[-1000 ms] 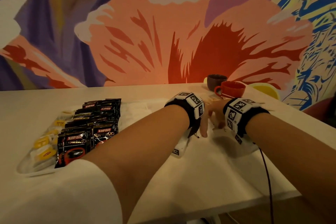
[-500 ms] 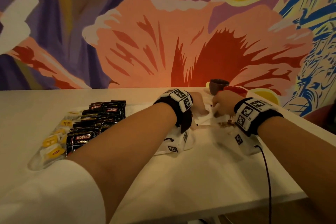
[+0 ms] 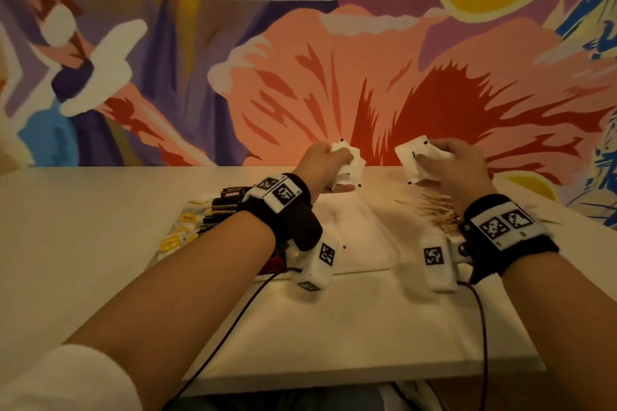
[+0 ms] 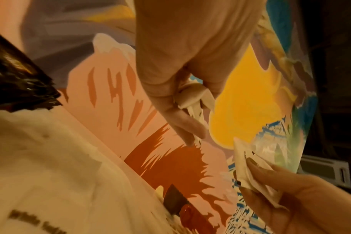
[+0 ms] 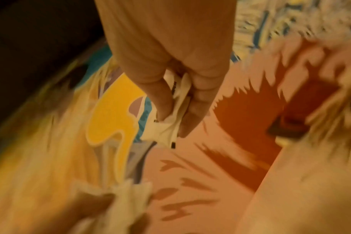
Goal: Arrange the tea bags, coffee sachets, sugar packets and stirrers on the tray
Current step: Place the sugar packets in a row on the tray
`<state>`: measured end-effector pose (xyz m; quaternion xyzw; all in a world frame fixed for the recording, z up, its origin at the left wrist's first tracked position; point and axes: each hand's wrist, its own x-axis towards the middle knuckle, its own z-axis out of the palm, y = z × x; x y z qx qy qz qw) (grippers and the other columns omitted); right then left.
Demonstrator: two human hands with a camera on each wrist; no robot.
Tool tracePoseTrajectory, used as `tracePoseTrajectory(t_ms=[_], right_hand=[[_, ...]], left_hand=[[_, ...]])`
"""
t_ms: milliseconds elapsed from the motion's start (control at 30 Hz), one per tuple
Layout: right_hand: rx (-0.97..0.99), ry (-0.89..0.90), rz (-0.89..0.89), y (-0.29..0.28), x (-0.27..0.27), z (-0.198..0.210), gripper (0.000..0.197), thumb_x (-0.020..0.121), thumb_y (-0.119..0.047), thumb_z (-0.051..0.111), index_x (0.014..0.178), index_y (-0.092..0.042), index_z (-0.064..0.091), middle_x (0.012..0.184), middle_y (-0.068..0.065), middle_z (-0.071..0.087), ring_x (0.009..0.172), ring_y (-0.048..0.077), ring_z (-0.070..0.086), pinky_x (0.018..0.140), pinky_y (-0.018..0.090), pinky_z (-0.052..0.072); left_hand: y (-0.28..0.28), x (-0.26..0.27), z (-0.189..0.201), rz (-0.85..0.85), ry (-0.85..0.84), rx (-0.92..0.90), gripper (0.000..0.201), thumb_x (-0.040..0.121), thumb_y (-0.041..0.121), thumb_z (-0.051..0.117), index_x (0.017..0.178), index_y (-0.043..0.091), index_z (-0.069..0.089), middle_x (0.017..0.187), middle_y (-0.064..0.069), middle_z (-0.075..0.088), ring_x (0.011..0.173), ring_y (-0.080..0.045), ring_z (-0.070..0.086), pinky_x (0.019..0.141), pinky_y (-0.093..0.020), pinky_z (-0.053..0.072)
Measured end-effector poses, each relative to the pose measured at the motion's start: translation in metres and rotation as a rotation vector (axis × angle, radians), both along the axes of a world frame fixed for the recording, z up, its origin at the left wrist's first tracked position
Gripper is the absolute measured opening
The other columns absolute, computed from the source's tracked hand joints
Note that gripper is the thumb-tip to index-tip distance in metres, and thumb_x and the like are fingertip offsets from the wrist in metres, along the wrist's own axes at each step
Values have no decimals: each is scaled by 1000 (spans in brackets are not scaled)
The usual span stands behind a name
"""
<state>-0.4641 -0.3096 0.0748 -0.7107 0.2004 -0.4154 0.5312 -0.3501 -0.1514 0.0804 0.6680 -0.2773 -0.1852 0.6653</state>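
Note:
Both hands are lifted above the table's far side. My left hand (image 3: 337, 173) grips a crumpled bunch of white sugar packets (image 3: 350, 160), also seen in the left wrist view as packets (image 4: 192, 95) squeezed between fingers and thumb. My right hand (image 3: 430, 167) holds a second bunch of white packets (image 3: 414, 157), pinched in the right wrist view (image 5: 170, 126). Below them the white tray (image 3: 354, 237) carries black coffee sachets (image 3: 227, 207) and yellow tea bags (image 3: 177, 237) at its left end. Wooden stirrers (image 3: 434, 210) lie under my right hand.
A painted mural wall stands right behind the table. A dark cup (image 4: 174, 199) and a red cup (image 4: 188, 213) sit at the table's far edge. Cables hang from both wrists over the near table edge (image 3: 334, 374).
Both hands have risen from the tabletop to in front of the wall and moved apart, each carrying a bunch of white packets. The head view has tilted upward.

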Motion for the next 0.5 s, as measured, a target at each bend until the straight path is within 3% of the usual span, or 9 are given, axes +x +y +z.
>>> tracePoseTrajectory(t_ms=[33, 133, 233, 300, 367, 433, 500], right_hand=[[115, -63, 93, 12, 1, 0, 27, 85, -1, 63, 110, -8, 59, 108, 8, 59, 90, 23, 62, 57, 24, 56], [315, -138, 310, 52, 19, -2, 30, 83, 1, 63, 111, -9, 57, 99, 5, 65, 86, 19, 65, 64, 29, 57], [330, -114, 412, 86, 43, -7, 37, 82, -1, 65, 117, -9, 57, 104, 9, 68, 85, 20, 67, 61, 27, 56], [335, -121, 425, 104, 57, -12, 37, 82, -3, 66, 117, -12, 57, 104, 8, 68, 84, 18, 66, 59, 24, 52], [364, -149, 458, 117, 68, -16, 36, 82, -2, 65, 116, -13, 57, 99, 8, 70, 80, 15, 67, 57, 21, 51], [367, -172, 507, 127, 74, -18, 34, 82, 1, 64, 114, -10, 57, 94, 8, 70, 76, 15, 67, 56, 21, 53], [341, -179, 533, 131, 77, -19, 36, 81, 3, 64, 114, -9, 57, 94, 8, 70, 72, 14, 66, 56, 21, 53]], left_hand=[[8, -1, 1, 6, 28, -31, 7, 94, 10, 52, 97, 9, 46, 77, -5, 45, 92, -20, 61, 65, -33, 59], [32, 3, 2, 28, 13, -38, 12, 92, 9, 52, 82, 14, 48, 84, -7, 45, 81, -20, 57, 58, -30, 58], [55, 7, 1, -25, 31, -48, 5, 91, 14, 57, 96, 15, 56, 94, -4, 60, 79, -19, 64, 58, -28, 57], [72, 13, 1, -62, 76, -86, 23, 93, 29, 57, 113, 17, 57, 105, -5, 67, 88, -19, 69, 61, -29, 58], [90, 18, 3, -125, 175, -131, 34, 97, 41, 45, 114, 16, 60, 108, -8, 69, 96, -23, 69, 69, -35, 60], [106, 23, 4, -209, 284, -191, 31, 100, 31, 41, 111, 10, 61, 109, -12, 69, 96, -26, 67, 76, -39, 58], [116, 28, 4, -303, 320, -225, 28, 97, 11, 42, 119, 3, 56, 119, -19, 63, 100, -30, 64, 80, -41, 56]])
